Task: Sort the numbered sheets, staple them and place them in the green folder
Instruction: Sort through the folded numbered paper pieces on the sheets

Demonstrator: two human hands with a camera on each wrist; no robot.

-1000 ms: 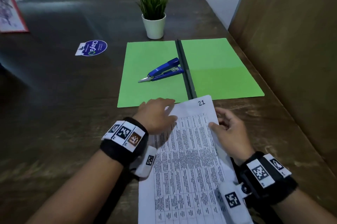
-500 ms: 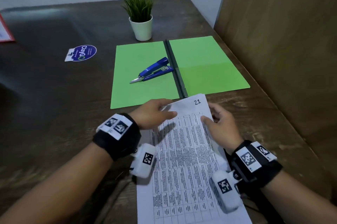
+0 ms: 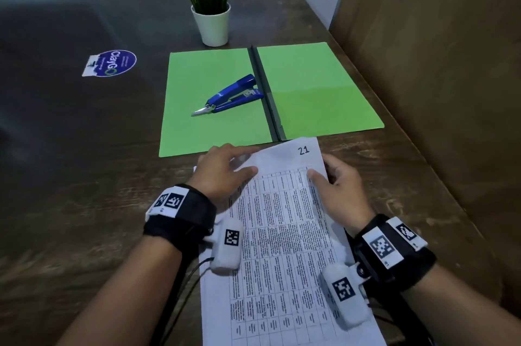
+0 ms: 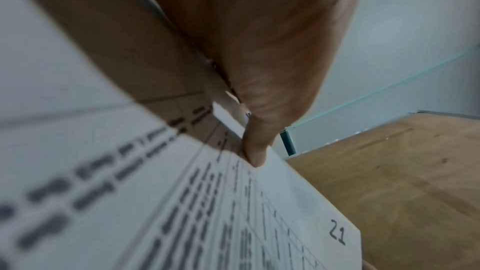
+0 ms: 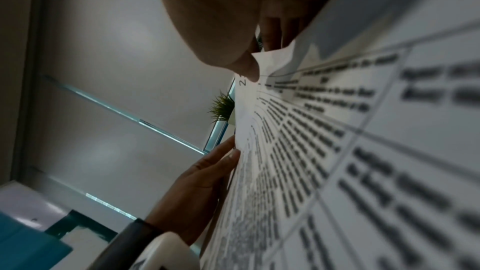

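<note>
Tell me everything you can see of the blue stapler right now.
The blue stapler lies on the left leaf of the open green folder, beside its dark spine. Its body looks like glossy blue plastic, with a silvery metal tip pointing toward the near left and a metal part showing between the arms at the rear end. The arms stand slightly apart at that rear end. It sits diagonally. No hand touches it; only the folder is under it.
</note>
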